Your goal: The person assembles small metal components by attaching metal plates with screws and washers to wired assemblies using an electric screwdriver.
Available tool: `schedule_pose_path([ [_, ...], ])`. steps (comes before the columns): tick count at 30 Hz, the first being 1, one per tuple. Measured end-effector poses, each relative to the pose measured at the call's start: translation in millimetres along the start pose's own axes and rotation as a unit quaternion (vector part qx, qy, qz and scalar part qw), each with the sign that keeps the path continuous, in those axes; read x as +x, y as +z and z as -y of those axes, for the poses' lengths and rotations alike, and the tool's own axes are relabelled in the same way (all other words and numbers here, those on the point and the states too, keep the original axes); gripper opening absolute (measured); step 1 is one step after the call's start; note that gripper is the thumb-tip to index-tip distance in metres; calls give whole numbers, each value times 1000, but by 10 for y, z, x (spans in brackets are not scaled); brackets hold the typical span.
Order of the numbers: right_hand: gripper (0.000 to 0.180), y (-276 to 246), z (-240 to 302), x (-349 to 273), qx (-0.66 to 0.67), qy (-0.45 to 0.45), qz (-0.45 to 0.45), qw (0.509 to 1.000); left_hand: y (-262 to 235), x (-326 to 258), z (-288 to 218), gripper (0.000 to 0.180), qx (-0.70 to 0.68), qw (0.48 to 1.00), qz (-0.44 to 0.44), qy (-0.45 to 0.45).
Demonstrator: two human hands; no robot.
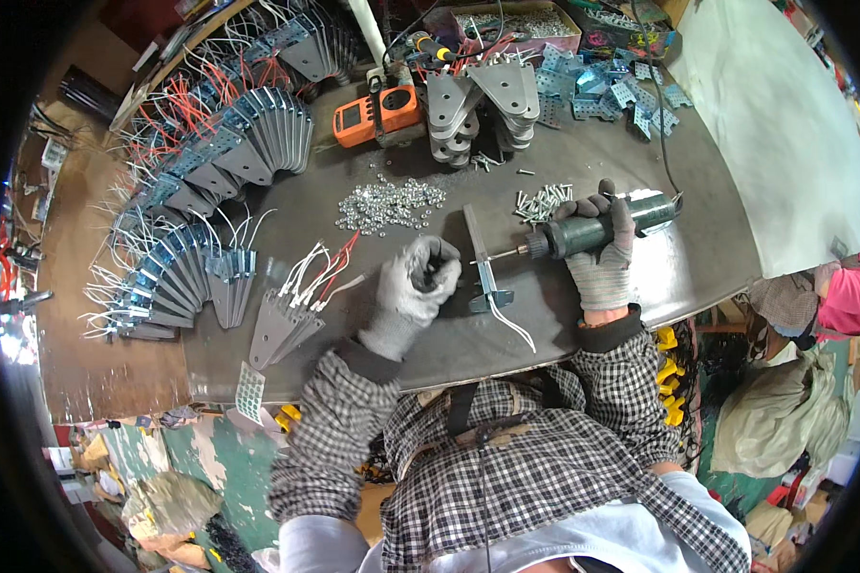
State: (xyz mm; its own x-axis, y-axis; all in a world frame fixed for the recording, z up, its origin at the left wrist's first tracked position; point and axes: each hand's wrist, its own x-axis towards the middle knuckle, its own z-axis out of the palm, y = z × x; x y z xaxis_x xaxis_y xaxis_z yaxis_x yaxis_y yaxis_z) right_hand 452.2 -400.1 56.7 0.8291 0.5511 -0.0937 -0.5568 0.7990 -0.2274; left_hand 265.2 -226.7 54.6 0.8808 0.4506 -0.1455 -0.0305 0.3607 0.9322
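My right hand [597, 253], in a grey glove, wraps round a dark green electric screwdriver [583, 235] lying nearly level, its bit pointing left. The bit meets a grey metal plate [475, 234] standing on edge, with a blue bracket [490, 301] and white wires at its near end. A thin metal tip pokes out on the plate's left side. Just left of that tip, my gloved left hand [418, 282] has its fingers curled closed, slightly blurred; whatever they may hold is hidden. Small nuts [389, 205] lie heaped beyond it, and screws [545, 202] lie beyond the screwdriver.
Fanned plates with wires [177, 263] line the left side. Nearer stands a small plate stack [287, 325] with white and red wires. At the back are an orange meter [377, 115], bare grey plates [483, 105], blue brackets [612, 86] and a parts box [516, 27]. A cord hangs behind the screwdriver.
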Motion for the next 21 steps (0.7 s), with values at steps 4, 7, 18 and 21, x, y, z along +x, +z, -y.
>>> schedule_pose_path([
  [4, 45, 4, 9, 12, 21, 5, -13, 1000, 375, -111, 191, 20, 119, 980, -106, 116],
  [7, 44, 23, 9, -5, 24, 5, -12, 1000, 388, -144, 197, 19, 18, 992, -90, 91],
  [18, 40, 30, 23, -47, 40, 3, -23, 999, 476, -89, 293, 38, -186, 970, -112, 110],
  [21, 40, 50, 2, -55, 41, 8, -8, 999, 300, -19, 392, 5, -211, 969, -18, 125],
])
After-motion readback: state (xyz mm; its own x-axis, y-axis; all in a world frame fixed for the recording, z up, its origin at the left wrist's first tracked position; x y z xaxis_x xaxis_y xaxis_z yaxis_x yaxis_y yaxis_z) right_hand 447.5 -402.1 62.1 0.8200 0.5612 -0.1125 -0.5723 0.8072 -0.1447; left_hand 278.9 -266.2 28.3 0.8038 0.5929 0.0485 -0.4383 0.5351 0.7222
